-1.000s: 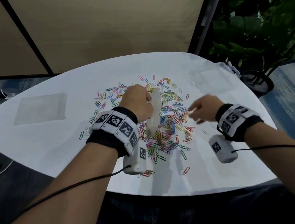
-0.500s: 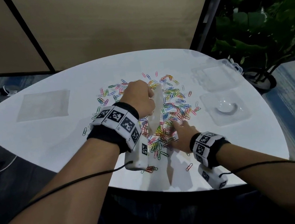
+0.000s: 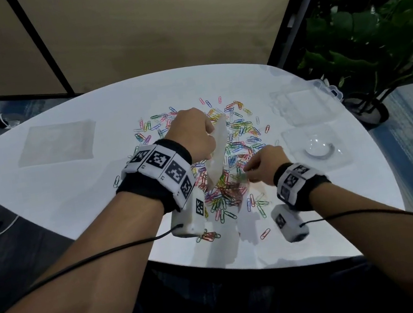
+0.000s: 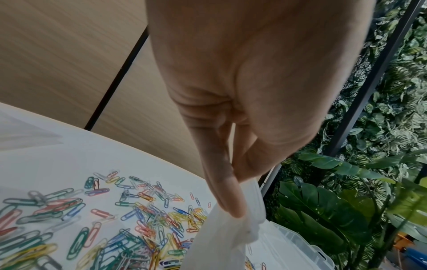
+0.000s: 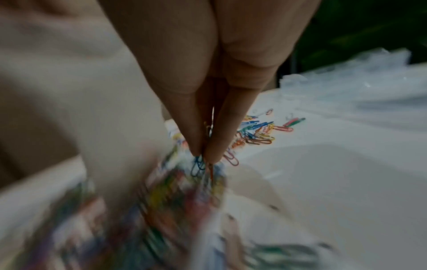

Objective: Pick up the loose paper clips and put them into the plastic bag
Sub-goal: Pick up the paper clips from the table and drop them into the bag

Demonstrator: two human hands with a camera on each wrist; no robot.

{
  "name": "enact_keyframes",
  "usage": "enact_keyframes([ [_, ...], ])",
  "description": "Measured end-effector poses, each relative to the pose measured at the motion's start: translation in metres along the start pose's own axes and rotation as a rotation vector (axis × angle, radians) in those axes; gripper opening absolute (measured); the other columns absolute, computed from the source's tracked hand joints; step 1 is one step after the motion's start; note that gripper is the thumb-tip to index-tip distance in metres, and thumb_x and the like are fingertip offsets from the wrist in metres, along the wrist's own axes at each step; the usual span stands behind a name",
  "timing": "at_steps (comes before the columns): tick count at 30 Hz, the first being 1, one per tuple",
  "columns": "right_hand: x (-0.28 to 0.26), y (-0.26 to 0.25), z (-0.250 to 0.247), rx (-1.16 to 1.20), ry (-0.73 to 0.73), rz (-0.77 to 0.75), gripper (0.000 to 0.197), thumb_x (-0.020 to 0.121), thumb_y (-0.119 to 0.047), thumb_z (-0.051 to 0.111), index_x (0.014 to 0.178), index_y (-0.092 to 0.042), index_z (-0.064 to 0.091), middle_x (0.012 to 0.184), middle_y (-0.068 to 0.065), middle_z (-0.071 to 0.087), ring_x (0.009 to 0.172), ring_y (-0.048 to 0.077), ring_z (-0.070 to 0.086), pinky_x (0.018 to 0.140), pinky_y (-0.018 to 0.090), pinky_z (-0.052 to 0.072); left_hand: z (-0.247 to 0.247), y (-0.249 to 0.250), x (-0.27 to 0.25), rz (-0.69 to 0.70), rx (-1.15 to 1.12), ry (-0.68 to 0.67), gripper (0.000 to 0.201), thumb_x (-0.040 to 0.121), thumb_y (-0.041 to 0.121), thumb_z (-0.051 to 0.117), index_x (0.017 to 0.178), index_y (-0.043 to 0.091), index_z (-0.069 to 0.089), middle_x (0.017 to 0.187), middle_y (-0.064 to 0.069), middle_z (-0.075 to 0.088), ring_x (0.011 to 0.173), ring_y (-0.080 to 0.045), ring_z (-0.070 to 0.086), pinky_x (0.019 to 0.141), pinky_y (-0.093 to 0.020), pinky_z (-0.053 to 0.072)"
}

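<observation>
- Thin coated wire, pinched between thumb and forefinger of the right hand (image 5: 205, 102): a few paper clips (image 5: 199, 165), a blue one hanging just below the fingertips (image 5: 195, 142); exact count lost to blur.
- Narrow, fingertip-only grip there; looks enough for something so light, though smooth coating could probably let a clip slip out sideways.
- Just beside that pinch, toward the left hand (image 3: 193, 136), hangs the plastic bag (image 3: 216, 154), gripped at its top edge between curled fingers and thumb.
- Soft, limp film by the look of it, sagging below the grip (image 4: 231, 237); whether the mouth stands open cannot be told from these views.
- Best held at the rim with the mouth spread, judged from how it droops.
- Below and around both grips: loose clips (image 3: 240, 134) scattered in many colours over the white table (image 3: 68, 194), thickest right under the bag.
- Tangled ones will likely lift in clumps; single flat ones need a nail under an edge.
- Farther out from the right hand, clear plastic trays (image 3: 314, 148); beyond the left, a flat clear sheet (image 3: 56, 142).
</observation>
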State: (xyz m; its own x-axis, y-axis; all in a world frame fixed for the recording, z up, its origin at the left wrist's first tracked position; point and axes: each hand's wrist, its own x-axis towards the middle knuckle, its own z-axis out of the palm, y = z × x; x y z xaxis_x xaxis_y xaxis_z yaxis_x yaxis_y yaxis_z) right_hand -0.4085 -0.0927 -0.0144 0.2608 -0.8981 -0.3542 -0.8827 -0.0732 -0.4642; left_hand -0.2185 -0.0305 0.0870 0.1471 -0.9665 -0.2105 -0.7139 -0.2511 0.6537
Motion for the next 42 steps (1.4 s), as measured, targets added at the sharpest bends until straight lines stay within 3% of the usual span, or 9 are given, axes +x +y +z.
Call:
enact_keyframes([
  [4,-0.007,-0.024,-0.046,0.861,-0.012,0.114,0.012,0.074,0.005,0.078,0.085,0.004,0.074,0.091,0.025,0.073,0.076,0.029,0.072,0.075,0.031,0.062,0.004,0.002,0.003,-0.006,-0.023,0.008,0.031,0.089,-0.002,0.053,0.117,0.003,0.066,0.107,-0.01,0.069,0.063,-0.017,0.074,0.071,-0.032,0.062],
  [9,-0.029,-0.061,-0.076,1.223,-0.034,-0.034,0.014,0.082,0.008,0.069,0.096,0.008,0.069,0.083,0.015,0.073,0.073,0.019,0.072,0.075,0.022,0.06,0.009,0.004,0.004,0.015,-0.048,-0.002,0.031,0.09,-0.002,0.053,0.116,0.002,0.068,0.12,-0.016,0.067,0.057,-0.015,0.072,0.062,-0.027,0.061],
  [19,-0.019,-0.062,-0.032,0.56,0.106,-0.096,0.021,0.071,-0.001,0.078,0.089,-0.013,0.078,0.084,0.007,0.076,0.084,0.023,0.073,0.085,0.041,0.059,0.016,0.008,0.001,0.043,-0.111,0.008,0.027,0.092,-0.001,0.055,0.114,0.002,0.071,0.099,-0.015,0.072,0.069,-0.021,0.075,0.074,-0.035,0.062],
  [22,-0.02,-0.068,-0.028,0.403,0.135,-0.128,0.019,0.075,-0.002,0.073,0.092,-0.009,0.078,0.077,0.007,0.073,0.075,0.02,0.07,0.073,0.028,0.06,0.016,0.01,0.002,0.063,-0.089,0.025,0.027,0.088,-0.004,0.056,0.107,0.003,0.074,0.099,-0.015,0.074,0.079,-0.024,0.073,0.082,-0.038,0.06],
  [25,-0.02,-0.071,-0.032,0.101,0.111,-0.272,0.019,0.082,-0.007,0.066,0.096,-0.01,0.078,0.081,0.005,0.071,0.062,0.008,0.055,0.056,0.01,0.04,0.015,0.011,0.002,0.072,-0.073,0.03,0.029,0.088,-0.003,0.056,0.107,0.005,0.076,0.098,-0.013,0.074,0.086,-0.026,0.072,0.086,-0.039,0.059],
  [30,-0.026,-0.065,-0.047,0.275,0.044,-0.416,0.021,0.087,-0.007,0.065,0.102,-0.016,0.077,0.094,-0.004,0.073,0.08,0.007,0.07,0.072,0.011,0.052,0.006,0.001,0.005,0.028,-0.082,0.103,0.026,0.091,0.0,0.058,0.111,0.007,0.073,0.101,-0.012,0.072,0.07,-0.016,0.073,0.073,-0.028,0.058],
  [34,-0.033,-0.024,-0.049,0.351,0.052,-0.284,0.016,0.082,-0.012,0.075,0.097,-0.016,0.075,0.088,0.005,0.074,0.076,0.025,0.073,0.072,0.036,0.062,-0.003,-0.006,0.002,-0.004,-0.082,0.128,0.031,0.088,-0.003,0.056,0.113,0.004,0.072,0.111,-0.013,0.07,0.083,-0.024,0.073,0.084,-0.035,0.059],
  [38,-0.045,0.035,-0.026,-0.118,-0.318,-0.042,0.07,0.06,-0.035,0.092,0.119,-0.022,0.056,0.102,0.003,0.065,0.056,0.017,0.068,0.06,0.028,0.06,-0.01,-0.008,-0.003,-0.001,-0.055,0.127,0.028,0.088,-0.004,0.055,0.108,0.002,0.074,0.109,-0.013,0.072,0.074,-0.023,0.075,0.078,-0.032,0.06],
  [42,-0.066,0.066,0.0,-0.086,-0.294,-0.038,0.08,0.047,-0.036,0.096,0.113,-0.024,0.052,0.099,0.002,0.059,0.067,0.019,0.071,0.066,0.032,0.059,-0.012,-0.01,-0.005,0.002,-0.054,0.112,0.03,0.091,-0.001,0.055,0.117,0.001,0.069,0.12,-0.012,0.068,0.066,-0.023,0.075,0.069,-0.027,0.057],
])
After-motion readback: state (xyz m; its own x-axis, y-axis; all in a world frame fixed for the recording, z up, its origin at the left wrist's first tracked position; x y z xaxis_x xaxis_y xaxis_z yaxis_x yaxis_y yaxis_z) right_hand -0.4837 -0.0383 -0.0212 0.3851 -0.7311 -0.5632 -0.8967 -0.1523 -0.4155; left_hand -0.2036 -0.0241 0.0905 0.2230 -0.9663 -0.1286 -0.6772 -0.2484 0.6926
